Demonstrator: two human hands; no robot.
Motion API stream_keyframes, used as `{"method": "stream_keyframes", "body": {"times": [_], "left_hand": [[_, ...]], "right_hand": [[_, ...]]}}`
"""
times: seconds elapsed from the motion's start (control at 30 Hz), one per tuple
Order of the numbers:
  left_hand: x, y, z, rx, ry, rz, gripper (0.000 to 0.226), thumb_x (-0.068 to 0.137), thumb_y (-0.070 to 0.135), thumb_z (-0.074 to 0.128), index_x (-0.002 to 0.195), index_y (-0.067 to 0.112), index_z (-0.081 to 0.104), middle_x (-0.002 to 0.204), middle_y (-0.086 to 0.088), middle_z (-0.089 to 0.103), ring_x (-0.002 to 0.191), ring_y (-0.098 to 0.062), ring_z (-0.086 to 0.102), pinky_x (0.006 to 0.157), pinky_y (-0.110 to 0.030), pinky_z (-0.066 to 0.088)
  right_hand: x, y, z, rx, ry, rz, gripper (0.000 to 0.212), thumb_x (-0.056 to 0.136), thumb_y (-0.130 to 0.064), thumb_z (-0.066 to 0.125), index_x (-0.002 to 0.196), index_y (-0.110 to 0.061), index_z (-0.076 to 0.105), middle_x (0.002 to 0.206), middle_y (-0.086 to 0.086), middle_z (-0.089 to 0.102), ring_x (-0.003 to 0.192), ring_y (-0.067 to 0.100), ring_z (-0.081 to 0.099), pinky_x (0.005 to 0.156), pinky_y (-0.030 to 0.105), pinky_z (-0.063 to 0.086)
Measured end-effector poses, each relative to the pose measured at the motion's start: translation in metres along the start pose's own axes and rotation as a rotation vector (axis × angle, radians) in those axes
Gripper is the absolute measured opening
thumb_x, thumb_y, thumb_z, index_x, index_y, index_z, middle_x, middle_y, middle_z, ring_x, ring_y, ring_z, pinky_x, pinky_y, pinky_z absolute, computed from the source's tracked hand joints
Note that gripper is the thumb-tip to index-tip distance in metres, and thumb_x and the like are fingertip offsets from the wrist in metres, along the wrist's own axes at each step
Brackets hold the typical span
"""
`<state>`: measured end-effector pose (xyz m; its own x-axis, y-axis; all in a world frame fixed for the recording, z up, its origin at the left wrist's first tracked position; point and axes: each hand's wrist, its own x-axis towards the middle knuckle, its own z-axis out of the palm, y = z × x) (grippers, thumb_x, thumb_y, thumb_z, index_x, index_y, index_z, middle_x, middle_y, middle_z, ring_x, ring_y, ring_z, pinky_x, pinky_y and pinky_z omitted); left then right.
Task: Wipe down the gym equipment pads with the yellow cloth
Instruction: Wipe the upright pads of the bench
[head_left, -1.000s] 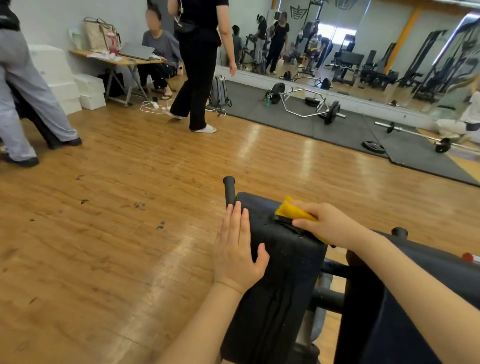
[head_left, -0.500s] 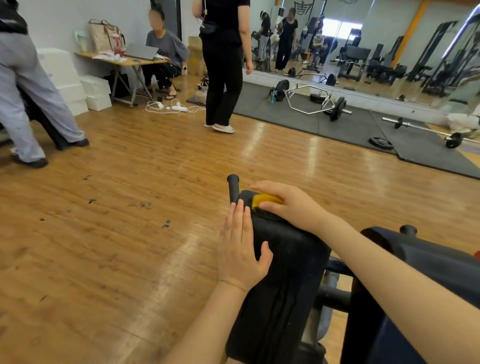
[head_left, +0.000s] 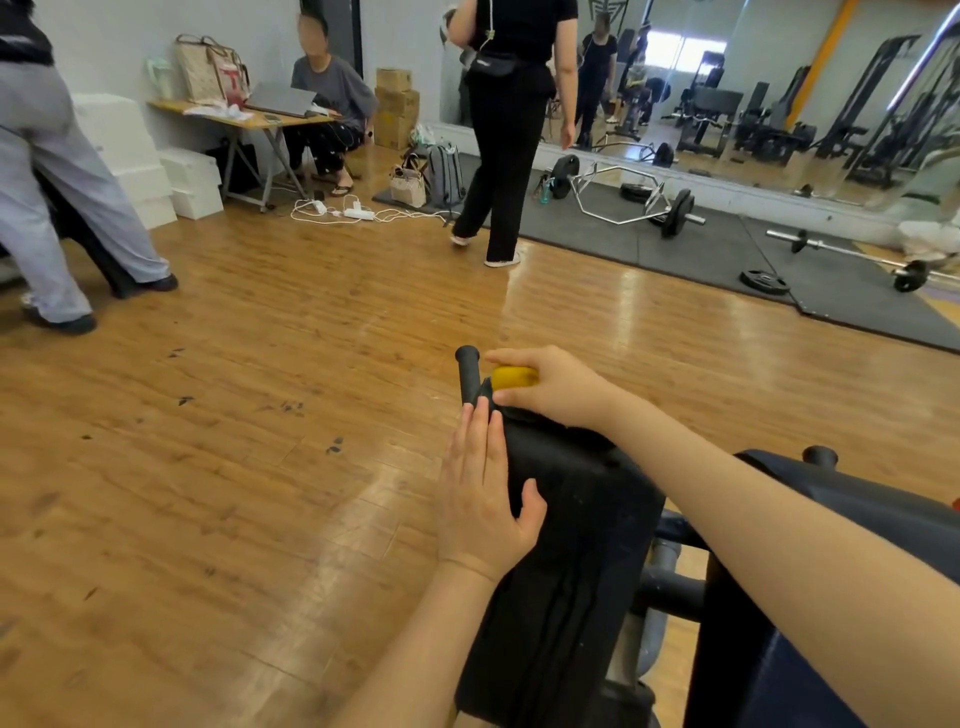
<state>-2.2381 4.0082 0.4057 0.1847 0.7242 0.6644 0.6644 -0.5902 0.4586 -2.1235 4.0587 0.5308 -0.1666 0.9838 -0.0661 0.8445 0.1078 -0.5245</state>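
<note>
A black gym pad (head_left: 576, 525) stands in front of me, sloping down toward the camera. My right hand (head_left: 550, 387) grips the yellow cloth (head_left: 514, 377) and presses it on the pad's far top edge, beside a black handle post (head_left: 466, 371). Only a small bit of the cloth shows between the fingers. My left hand (head_left: 485, 493) lies flat on the pad's left side with straight fingers and the thumb spread across its face. A second dark pad (head_left: 862, 509) sits to the right under my right forearm.
Wooden floor (head_left: 234, 467) stretches to the left and ahead. A person in black (head_left: 506, 130) walks in the middle distance, another in grey trousers (head_left: 57, 182) stands far left, one sits at a small table (head_left: 244, 122). Barbells (head_left: 623, 200) lie on grey mats by the mirror wall.
My right hand has slid the cloth from the pad's right top edge leftward to the far corner by the handle post. My left hand stays put. The person in black walked right.
</note>
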Motion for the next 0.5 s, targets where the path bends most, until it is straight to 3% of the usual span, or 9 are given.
{"method": "stream_keyframes", "body": {"times": [0.1, 0.2, 0.4, 0.5], "left_hand": [[0.000, -0.001, 0.000, -0.003, 0.001, 0.006, 0.068, 0.079, 0.030, 0.046, 0.139, 0.001, 0.029, 0.147, -0.019, 0.031, 0.139, -0.029, 0.025, 0.107, -0.046, 0.036], [0.000, -0.001, 0.000, -0.010, 0.001, 0.010, 0.068, 0.079, 0.030, 0.045, 0.139, 0.001, 0.029, 0.146, -0.019, 0.033, 0.139, -0.029, 0.025, 0.106, -0.047, 0.037], [0.000, -0.001, 0.000, -0.037, -0.004, 0.014, 0.066, 0.080, 0.029, 0.044, 0.139, 0.001, 0.029, 0.146, -0.019, 0.032, 0.138, -0.029, 0.025, 0.104, -0.048, 0.040], [0.000, -0.001, -0.002, -0.039, -0.020, 0.011, 0.066, 0.081, 0.029, 0.044, 0.139, 0.001, 0.028, 0.146, -0.019, 0.033, 0.138, -0.029, 0.025, 0.102, -0.048, 0.042]], "right_hand": [[0.008, 0.004, 0.001, -0.029, -0.087, 0.045, 0.046, 0.091, -0.034, 0.055, 0.135, -0.022, 0.048, 0.142, -0.003, 0.045, 0.127, 0.017, 0.044, 0.100, 0.027, 0.032], [-0.019, 0.021, -0.008, -0.051, -0.037, 0.048, 0.036, 0.093, -0.026, 0.053, 0.128, -0.023, 0.055, 0.138, -0.005, 0.050, 0.122, 0.015, 0.049, 0.102, 0.029, 0.037], [-0.083, 0.049, -0.027, -0.141, 0.044, 0.137, 0.041, 0.092, -0.018, 0.055, 0.133, -0.024, 0.051, 0.137, -0.005, 0.050, 0.124, 0.014, 0.048, 0.101, 0.023, 0.035], [-0.062, 0.021, -0.026, -0.032, 0.010, 0.197, 0.016, 0.094, -0.029, 0.051, 0.103, -0.026, 0.064, 0.105, -0.007, 0.064, 0.096, 0.010, 0.057, 0.080, 0.018, 0.042]]}}
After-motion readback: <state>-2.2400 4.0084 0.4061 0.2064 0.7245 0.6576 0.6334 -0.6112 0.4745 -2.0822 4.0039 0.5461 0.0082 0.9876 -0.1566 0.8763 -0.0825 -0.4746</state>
